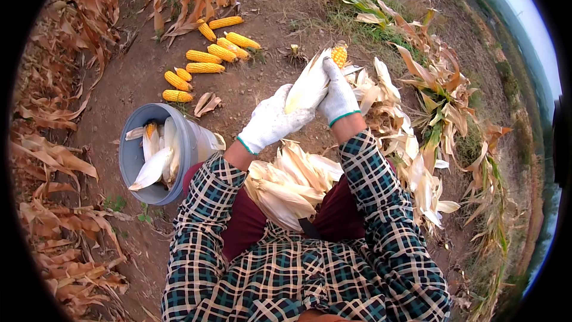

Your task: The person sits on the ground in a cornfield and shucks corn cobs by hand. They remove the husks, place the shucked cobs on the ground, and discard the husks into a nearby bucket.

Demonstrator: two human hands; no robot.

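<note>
Both my hands wear white knit gloves with green cuffs. Between them is a corn cob (307, 85) still partly wrapped in pale husk, tilted with its upper end away to the right. My left hand (275, 120) is closed around the lower end. My right hand (338, 93) grips the husk on the right side, thumb up along it. Just beyond the right thumb a patch of yellow kernels (339, 56) shows; whether it belongs to the held cob or another one behind, I cannot tell. Loose pale husks (289, 182) are heaped between my legs.
Several bare yellow cobs (204, 57) lie on the soil ahead to the left. A grey bucket (189, 143) with unhusked ears stands by my left leg. Discarded husks (417, 173) pile up at right, beside grass and cut stalks (444, 107). Dry corn plants (53, 143) line the left.
</note>
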